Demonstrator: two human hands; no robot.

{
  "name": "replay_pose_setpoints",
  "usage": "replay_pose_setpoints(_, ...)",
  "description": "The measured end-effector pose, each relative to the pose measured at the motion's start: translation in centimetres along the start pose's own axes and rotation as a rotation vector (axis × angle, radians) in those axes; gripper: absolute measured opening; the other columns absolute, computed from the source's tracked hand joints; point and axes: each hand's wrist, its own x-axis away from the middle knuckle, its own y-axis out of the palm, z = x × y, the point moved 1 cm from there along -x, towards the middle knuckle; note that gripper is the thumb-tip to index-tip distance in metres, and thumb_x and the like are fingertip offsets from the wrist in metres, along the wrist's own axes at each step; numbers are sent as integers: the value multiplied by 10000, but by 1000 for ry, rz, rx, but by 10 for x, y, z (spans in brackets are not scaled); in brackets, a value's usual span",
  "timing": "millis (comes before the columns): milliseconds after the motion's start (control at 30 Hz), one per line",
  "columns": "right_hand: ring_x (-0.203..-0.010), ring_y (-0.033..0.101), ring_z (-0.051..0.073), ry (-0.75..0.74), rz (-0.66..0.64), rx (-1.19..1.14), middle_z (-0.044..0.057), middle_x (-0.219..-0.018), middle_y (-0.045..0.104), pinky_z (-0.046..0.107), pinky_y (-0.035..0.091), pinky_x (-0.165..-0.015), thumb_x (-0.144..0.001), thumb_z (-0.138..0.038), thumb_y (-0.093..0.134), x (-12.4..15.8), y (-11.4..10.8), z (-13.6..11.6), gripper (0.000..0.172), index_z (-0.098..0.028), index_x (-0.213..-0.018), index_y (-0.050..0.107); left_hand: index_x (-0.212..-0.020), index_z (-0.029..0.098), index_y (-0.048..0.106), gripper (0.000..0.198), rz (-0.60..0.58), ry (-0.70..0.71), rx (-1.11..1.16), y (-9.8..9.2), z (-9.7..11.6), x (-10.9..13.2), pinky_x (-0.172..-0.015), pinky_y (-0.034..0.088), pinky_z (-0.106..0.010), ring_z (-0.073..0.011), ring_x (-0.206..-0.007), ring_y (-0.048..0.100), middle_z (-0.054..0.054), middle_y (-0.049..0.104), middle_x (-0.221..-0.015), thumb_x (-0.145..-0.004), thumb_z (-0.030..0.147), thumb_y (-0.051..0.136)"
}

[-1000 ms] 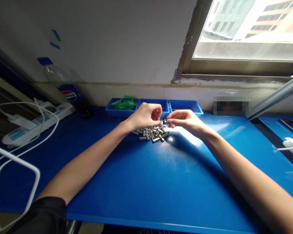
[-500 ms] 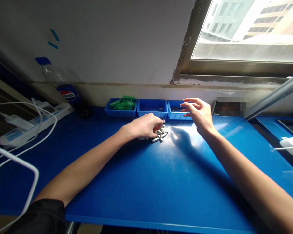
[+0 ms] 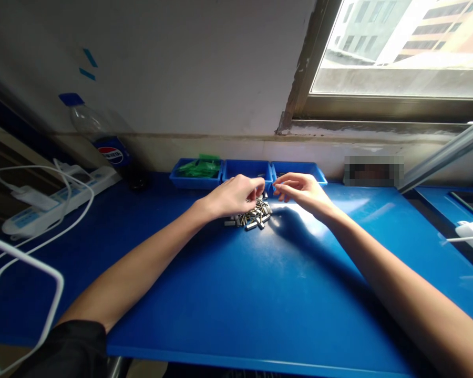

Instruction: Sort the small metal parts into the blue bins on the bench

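Note:
A loose pile of small silver and brass-coloured metal pieces [image 3: 255, 219], like short posts, lies on the blue table. Over its back left part hovers my left hand [image 3: 236, 195], thumb and fingers curled into a pinch; whatever sits between them is too small or hidden to name. My right hand [image 3: 302, 192] faces it from the right, just short of the left fingertips. Its fingers are bent and drawn together, and I cannot make out anything in them. Behind the right hand is a blue bin [image 3: 317, 173], its contents mostly covered by the fingers.
A middle blue bin [image 3: 240, 167] and a left bin with green plastic bags [image 3: 200, 167] line the wall. At left stand a cola bottle [image 3: 112, 149] and a white power strip [image 3: 31, 212] with looping cables. A slanted metal post [image 3: 445, 152] rises at right.
My right hand has come down and left from the right-hand bin toward my left hand, its fingers drawing together. My left hand has lifted slightly, uncovering more of the metal pieces.

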Motion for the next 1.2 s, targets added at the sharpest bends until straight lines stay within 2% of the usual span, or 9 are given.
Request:
replay_pose_setpoints(100, -672, 690, 183, 48, -113, -79, 60, -798, 779, 320, 558, -639, -782, -397, 839, 2, 3, -1, 287, -188, -967, 771, -943, 176, 646, 140, 125, 32, 40, -4, -4, -2, -668, 466, -233, -143, -716, 665, -15, 724, -816, -830, 93, 629)
replay_pose_setpoints(300, -849, 753, 221, 56, -180, -269, 75, -953, 817, 374, 593, -809, -744, -380, 903, 7, 5, -1, 420, -201, -1106, 791, -994, 159, 664, 198, 236, 111, 146, -6, -4, -4, -707, 513, -224, -136, -741, 694, -8, 725, -807, -814, 93, 714)
replay_pose_setpoints(433, -853, 759, 228, 44, -199, -327, 70, -930, 817, 388, 594, -841, -722, -385, 924, 6, 8, 5, 375, -204, -1034, 821, -976, 152, 684, 209, 309, 154, 117, -6, -3, -4, -694, 523, -227, -139, -758, 688, -26, 727, -855, -785, 89, 741)
replay_pose_setpoints(633, -779, 722, 185, 51, -160, -413, 52, -852, 801, 350, 577, -809, -718, -351, 929, 5, 11, 8, 273, -200, -929, 843, -951, 146, 700, 180, 327, 186, 88, -4, -2, -4, -694, 528, -228, -130, -747, 679, -32, 722, -870, -786, 85, 736)
replay_pose_setpoints(767, -752, 699, 170, 63, -117, -432, 58, -856, 797, 344, 576, -798, -706, -343, 931, 4, 9, 7, 280, -188, -922, 846, -960, 142, 703, 182, 288, 169, 72, -3, -3, -6, -711, 535, -236, -136, -758, 676, -41, 722, -889, -788, 95, 740)
replay_pose_setpoints(867, -712, 679, 165, 48, -34, -378, 61, -842, 792, 352, 583, -781, -693, -351, 928, 2, 8, 8, 292, -180, -913, 841, -967, 141, 709, 197, 223, 112, 20, -4, -6, -5, -720, 523, -246, -154, -793, 678, -55, 731, -916, -777, 113, 757)
replay_pose_setpoints(1067, -740, 727, 214, -60, 410, -213, 59, -841, 780, 369, 598, -700, -730, -378, 862, -2, -3, 11, 282, -198, -936, 793, -921, 161, 746, 153, -132, 26, 24, -3, -6, 1, -643, 469, -225, -150, -715, 669, -29, 737, -809, -770, 169, 766)
replay_pose_setpoints(1133, -734, 730, 217, -53, 485, -209, 59, -873, 781, 354, 593, -647, -718, -375, 861, -3, -5, 11, 348, -206, -1007, 766, -917, 161, 754, 175, -195, 3, 30, -1, -5, 2, -615, 451, -218, -147, -689, 665, -25, 739, -786, -746, 129, 749)
replay_pose_setpoints(1200, -692, 715, 199, -35, 498, -230, 52, -888, 783, 331, 581, -597, -704, -373, 860, -4, -6, 11, 403, -217, -1053, 735, -915, 159, 757, 201, -207, -15, 24, 1, -3, 3, -607, 445, -216, -147, -680, 665, -27, 743, -778, -728, 94, 728)
